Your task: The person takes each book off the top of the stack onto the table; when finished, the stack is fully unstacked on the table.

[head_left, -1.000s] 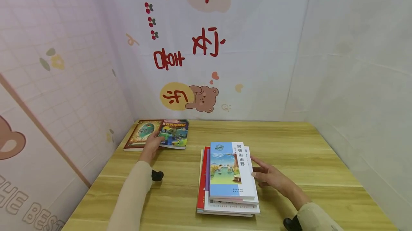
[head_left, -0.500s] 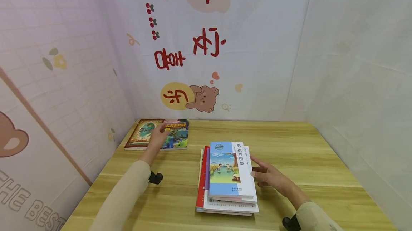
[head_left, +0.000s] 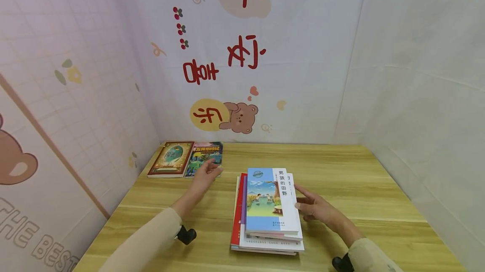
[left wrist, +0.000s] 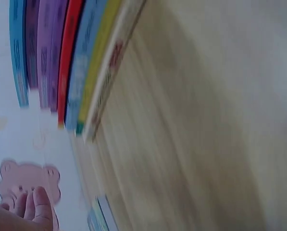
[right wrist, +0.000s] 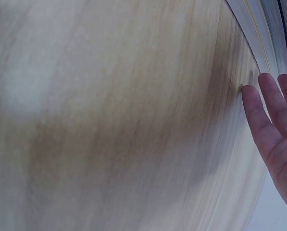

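A stack of several books (head_left: 265, 204) lies on the table, a blue and white one with a picture of children on top. The right hand (head_left: 322, 211) rests against the stack's right side, fingers extended; in the right wrist view the fingers of that hand (right wrist: 278, 120) reach the page edges (right wrist: 263, 38). The left hand (head_left: 202, 181) hovers empty, fingers loosely bent, just in front of a colourful book (head_left: 197, 160), which lies beside a brown-framed book (head_left: 171, 159) at the back left. Coloured spines (left wrist: 71, 62) of the stack show in the left wrist view, above the left hand (left wrist: 28, 216).
The wooden table (head_left: 333, 166) meets a white cloth wall (head_left: 303, 53) at the back, printed with red characters and a bear (head_left: 242, 117). Cloth walls also stand at left and right. A black wrist device (head_left: 186, 235) sits under the left wrist.
The left hand has left the two back-left books and moved right, toward the stack. Those books lie side by side in the same place. The right hand stays against the stack.
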